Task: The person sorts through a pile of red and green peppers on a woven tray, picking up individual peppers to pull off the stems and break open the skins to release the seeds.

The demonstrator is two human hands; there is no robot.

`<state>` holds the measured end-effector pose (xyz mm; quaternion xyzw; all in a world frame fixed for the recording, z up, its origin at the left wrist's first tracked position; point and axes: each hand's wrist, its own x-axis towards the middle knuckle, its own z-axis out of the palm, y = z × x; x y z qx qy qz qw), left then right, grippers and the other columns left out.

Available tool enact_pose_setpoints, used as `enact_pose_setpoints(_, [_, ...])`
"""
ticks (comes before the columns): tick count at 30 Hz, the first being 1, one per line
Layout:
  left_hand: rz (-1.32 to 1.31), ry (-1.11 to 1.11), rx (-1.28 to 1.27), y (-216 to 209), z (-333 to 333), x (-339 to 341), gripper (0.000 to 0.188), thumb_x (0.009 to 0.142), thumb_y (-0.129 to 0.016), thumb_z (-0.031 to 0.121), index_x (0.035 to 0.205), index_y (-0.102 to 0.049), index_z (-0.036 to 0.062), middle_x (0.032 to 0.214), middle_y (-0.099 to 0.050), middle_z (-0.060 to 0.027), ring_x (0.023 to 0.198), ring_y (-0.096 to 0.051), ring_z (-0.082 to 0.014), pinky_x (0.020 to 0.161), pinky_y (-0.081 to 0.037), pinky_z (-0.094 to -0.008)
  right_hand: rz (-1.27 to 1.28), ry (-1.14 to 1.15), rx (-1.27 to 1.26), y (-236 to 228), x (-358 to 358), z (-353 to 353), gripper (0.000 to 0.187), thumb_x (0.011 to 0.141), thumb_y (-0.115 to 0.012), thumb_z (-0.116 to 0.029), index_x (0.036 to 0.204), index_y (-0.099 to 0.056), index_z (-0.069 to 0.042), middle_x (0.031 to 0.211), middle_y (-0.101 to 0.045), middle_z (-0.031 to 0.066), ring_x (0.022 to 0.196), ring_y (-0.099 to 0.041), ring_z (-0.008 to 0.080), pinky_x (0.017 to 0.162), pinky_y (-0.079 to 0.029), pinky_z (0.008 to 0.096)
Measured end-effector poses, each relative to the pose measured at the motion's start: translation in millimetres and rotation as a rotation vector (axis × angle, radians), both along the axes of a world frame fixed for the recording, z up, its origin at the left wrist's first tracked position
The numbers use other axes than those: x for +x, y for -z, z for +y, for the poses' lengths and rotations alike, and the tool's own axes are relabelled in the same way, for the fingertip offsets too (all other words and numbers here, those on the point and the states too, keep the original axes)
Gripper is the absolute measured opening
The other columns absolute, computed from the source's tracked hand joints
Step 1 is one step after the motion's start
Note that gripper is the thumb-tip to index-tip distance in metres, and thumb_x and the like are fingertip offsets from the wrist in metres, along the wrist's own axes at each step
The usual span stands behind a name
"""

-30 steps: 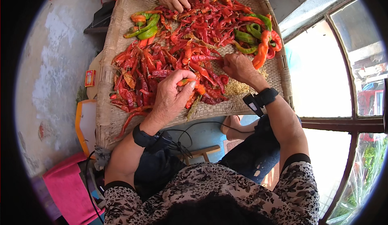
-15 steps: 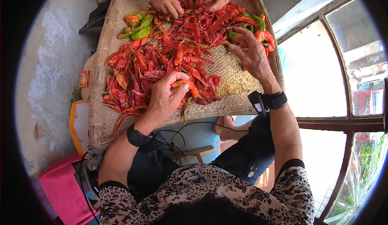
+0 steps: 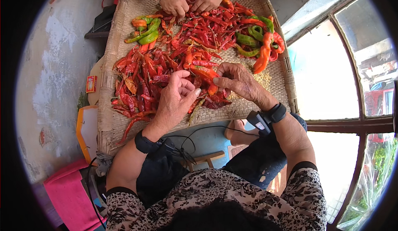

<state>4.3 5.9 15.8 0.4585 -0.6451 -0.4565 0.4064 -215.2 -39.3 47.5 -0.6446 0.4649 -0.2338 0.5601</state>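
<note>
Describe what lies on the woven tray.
On the woven tray: a wide heap of red peppers, green and orange peppers toward both sides, and pale seed-like bits beside the right hand. Peppers cover the weave beneath; whatever lies under them cannot be seen.

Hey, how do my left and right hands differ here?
Your right hand pinches an orange-red pepper; your left hand holds nothing visible. The right hand's thumb and fingers close on the pepper, while the left hand's are parted. Both wrists wear black bands.
</note>
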Motion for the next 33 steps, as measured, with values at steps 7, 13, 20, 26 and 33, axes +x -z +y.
enact_pose_setpoints(7, [-0.553,0.242,-0.484,8,14,-5,0.034,0.074,-0.072,0.009,0.1,-0.053,-0.0009,0.096,-0.051,-0.0133,0.084,-0.057,-0.026,0.071,-0.05,-0.0365,-0.112,0.006,0.011,-13,-25,-27,0.021,0.086,-0.065,-0.019,0.084,-0.053,-0.003,0.072,-0.061,0.0028,0.061,-0.06,0.008,0.052,-0.051,0.0224])
enact_pose_setpoints(13, [-0.73,0.316,-0.586,17,8,1,0.024,0.075,-0.061,-0.002,0.097,-0.052,-0.0003,0.094,-0.047,-0.0129,0.092,-0.051,-0.0289,0.077,-0.049,-0.0364,0.02,0.252,-0.236,5,-25,-44,0.051,0.091,-0.062,-0.03,0.13,-0.048,0.001,0.098,-0.065,0.0123,0.086,-0.063,0.0159,0.073,-0.053,0.0294])
enact_pose_setpoints(20, [-0.693,0.275,-0.65,22,7,2,0.027,0.074,-0.059,-0.001,0.1,-0.053,0.0008,0.096,-0.048,-0.0129,0.093,-0.052,-0.0283,0.074,-0.05,-0.038,0.423,-0.049,-0.795,17,14,-39,0.045,0.084,-0.064,-0.011,0.126,-0.049,-0.006,0.106,-0.058,0.0193,0.093,-0.058,0.0354,0.077,-0.049,0.042])
enact_pose_setpoints(26, [-0.654,0.222,-0.74,35,9,-5,0.044,0.073,-0.06,0.0,0.116,-0.053,0.0006,0.098,-0.05,-0.0134,0.094,-0.052,-0.0288,0.073,-0.05,-0.0385,0.784,-0.234,-0.93,18,54,-74,0.069,0.076,-0.063,-0.001,0.139,-0.039,-0.017,0.128,-0.046,0.0179,0.112,-0.049,0.0389,0.09,-0.046,0.0461])
enact_pose_setpoints(33, [-0.674,0.232,-0.675,28,9,-4,0.052,0.073,-0.06,0.0,0.124,-0.051,0.0031,0.1,-0.051,-0.0129,0.096,-0.052,-0.0288,0.074,-0.05,-0.0384,0.845,-0.368,-0.793,32,75,-99,0.061,0.074,-0.066,-0.004,0.131,-0.048,-0.018,0.113,-0.058,0.0186,0.097,-0.06,0.0381,0.077,-0.052,0.0445])
